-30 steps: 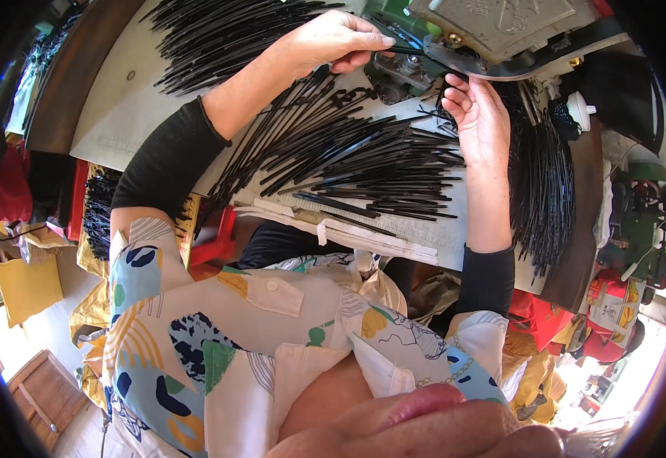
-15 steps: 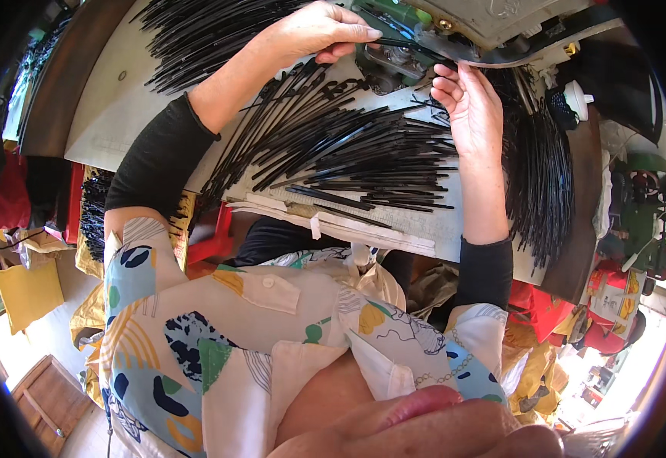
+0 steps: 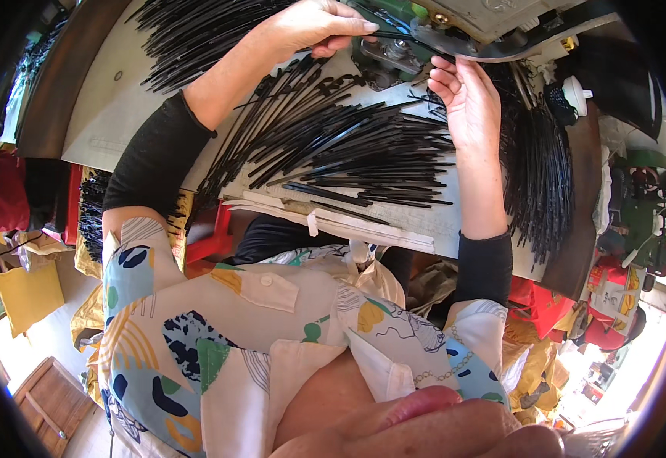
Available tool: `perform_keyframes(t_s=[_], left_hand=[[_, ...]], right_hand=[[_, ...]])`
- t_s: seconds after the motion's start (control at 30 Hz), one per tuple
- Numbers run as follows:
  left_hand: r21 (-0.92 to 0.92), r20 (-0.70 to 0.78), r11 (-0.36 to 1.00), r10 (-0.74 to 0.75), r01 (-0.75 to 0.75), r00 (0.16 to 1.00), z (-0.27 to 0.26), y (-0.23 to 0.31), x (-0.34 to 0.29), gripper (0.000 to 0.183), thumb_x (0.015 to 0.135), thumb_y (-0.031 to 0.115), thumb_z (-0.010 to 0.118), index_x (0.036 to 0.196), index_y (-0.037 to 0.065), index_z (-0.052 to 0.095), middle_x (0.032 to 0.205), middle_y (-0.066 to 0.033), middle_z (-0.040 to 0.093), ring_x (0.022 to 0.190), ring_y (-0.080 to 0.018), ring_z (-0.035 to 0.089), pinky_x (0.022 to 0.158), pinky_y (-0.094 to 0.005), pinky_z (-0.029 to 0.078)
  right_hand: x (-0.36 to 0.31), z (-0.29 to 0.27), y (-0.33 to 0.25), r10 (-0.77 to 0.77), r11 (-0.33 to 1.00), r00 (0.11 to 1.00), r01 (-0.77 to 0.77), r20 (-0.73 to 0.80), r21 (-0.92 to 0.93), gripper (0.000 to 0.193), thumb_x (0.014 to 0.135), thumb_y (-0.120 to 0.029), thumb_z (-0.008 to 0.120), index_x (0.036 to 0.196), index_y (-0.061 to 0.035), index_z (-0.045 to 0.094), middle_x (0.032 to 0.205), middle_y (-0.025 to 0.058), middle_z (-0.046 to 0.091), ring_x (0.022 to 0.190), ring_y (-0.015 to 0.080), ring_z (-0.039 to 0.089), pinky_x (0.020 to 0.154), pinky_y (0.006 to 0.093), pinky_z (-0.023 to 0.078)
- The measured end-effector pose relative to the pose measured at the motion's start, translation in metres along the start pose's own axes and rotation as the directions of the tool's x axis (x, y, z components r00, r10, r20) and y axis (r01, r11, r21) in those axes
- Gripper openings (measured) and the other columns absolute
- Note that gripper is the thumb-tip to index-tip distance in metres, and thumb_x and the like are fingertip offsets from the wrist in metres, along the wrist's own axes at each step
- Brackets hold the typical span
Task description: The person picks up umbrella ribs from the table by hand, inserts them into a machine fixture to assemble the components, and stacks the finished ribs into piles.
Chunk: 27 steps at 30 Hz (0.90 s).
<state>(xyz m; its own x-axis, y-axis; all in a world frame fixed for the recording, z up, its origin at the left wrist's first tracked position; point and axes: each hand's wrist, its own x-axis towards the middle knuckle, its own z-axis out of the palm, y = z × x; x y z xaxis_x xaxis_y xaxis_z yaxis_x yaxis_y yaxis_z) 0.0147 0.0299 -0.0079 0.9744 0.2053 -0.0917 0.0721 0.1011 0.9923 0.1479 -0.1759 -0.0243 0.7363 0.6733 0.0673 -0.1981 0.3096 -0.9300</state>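
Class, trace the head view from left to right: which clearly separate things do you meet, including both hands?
Yellow sheet, left hand, black strip between the hands, right hand, thick bundle of black strips, green equipment.

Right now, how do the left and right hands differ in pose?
Left hand has its thumb pointing rightward; right hand reaches away from the body, palm showing.
Left hand pinches a black strip; right hand's grip is partly hidden, its fingertips by the curved metal edge.
Shared: both are bare, both at that strip.
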Motion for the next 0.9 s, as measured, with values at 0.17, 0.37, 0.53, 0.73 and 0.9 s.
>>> perform_keyframes(t_s=[0.17, 0.37, 0.53, 0.73, 0.9], left_hand=[[0.354, -0.082, 0.933, 0.091, -0.057, 0.992, -0.004, -0.012, 0.003, 0.034, 0.084, 0.036, 0.062, 0.088, 0.002, 0.066, 0.043, 0.0039, 0.036, 0.035, -0.0035, 0.032, 0.036, -0.0195, 0.023], [0.104, 0.006, 0.995, 0.008, -0.009, 1.000, -0.003, 0.000, -0.004, 0.030, 0.087, 0.021, 0.060, 0.062, 0.004, 0.055, 0.048, 0.0023, 0.042, 0.039, -0.0060, 0.033, 0.038, -0.0214, 0.024], [0.122, -0.028, 0.992, 0.040, -0.036, 0.999, 0.004, 0.008, -0.005, 0.028, 0.085, 0.023, 0.061, 0.065, 0.004, 0.056, 0.047, 0.0026, 0.041, 0.039, -0.0057, 0.033, 0.038, -0.0218, 0.024], [-0.023, 0.098, 1.000, -0.007, 0.009, 0.995, -0.006, 0.005, -0.006, 0.025, 0.084, 0.022, 0.063, 0.076, -0.001, 0.063, 0.048, 0.0025, 0.042, 0.039, -0.0059, 0.034, 0.037, -0.0215, 0.025], [0.220, 0.205, 0.975, -0.057, 0.010, 0.977, 0.004, 0.005, -0.008, 0.025, 0.084, 0.022, 0.061, 0.077, -0.002, 0.064, 0.048, 0.0024, 0.044, 0.039, -0.0057, 0.038, 0.037, -0.0220, 0.029]], right_hand=[[0.001, 0.000, 0.001, 0.005, 0.999, 1.000, -0.004, 0.012, -0.031, 0.024, 0.090, -0.014, 0.051, 0.101, 0.0078, 0.052, 0.089, 0.0209, 0.062, 0.072, 0.0212, 0.064, 0.066, 0.0305, 0.056], [0.003, -0.006, 0.005, 0.072, 0.997, 0.997, -0.072, 0.006, 0.033, 0.022, 0.090, -0.012, 0.050, 0.101, 0.0064, 0.052, 0.090, 0.0214, 0.062, 0.072, 0.0215, 0.064, 0.066, 0.0316, 0.056], [0.004, -0.015, 0.006, 0.095, 0.994, 0.995, -0.097, 0.033, 0.052, 0.020, 0.090, -0.010, 0.049, 0.101, 0.0059, 0.053, 0.091, 0.0217, 0.062, 0.073, 0.0228, 0.064, 0.067, 0.0323, 0.056], [0.000, -0.003, -0.004, -0.177, 0.930, 0.984, 0.163, -0.012, -0.330, 0.025, 0.086, -0.012, 0.059, 0.106, 0.0016, 0.055, 0.095, 0.0094, 0.061, 0.090, 0.0187, 0.060, 0.082, 0.0312, 0.047], [-0.023, 0.022, -0.012, -0.197, 0.392, 0.877, 0.480, 0.437, -0.785, 0.025, 0.075, -0.014, 0.068, 0.097, -0.0031, 0.063, 0.086, 0.0070, 0.062, 0.076, 0.0161, 0.057, 0.074, 0.0265, 0.044]])
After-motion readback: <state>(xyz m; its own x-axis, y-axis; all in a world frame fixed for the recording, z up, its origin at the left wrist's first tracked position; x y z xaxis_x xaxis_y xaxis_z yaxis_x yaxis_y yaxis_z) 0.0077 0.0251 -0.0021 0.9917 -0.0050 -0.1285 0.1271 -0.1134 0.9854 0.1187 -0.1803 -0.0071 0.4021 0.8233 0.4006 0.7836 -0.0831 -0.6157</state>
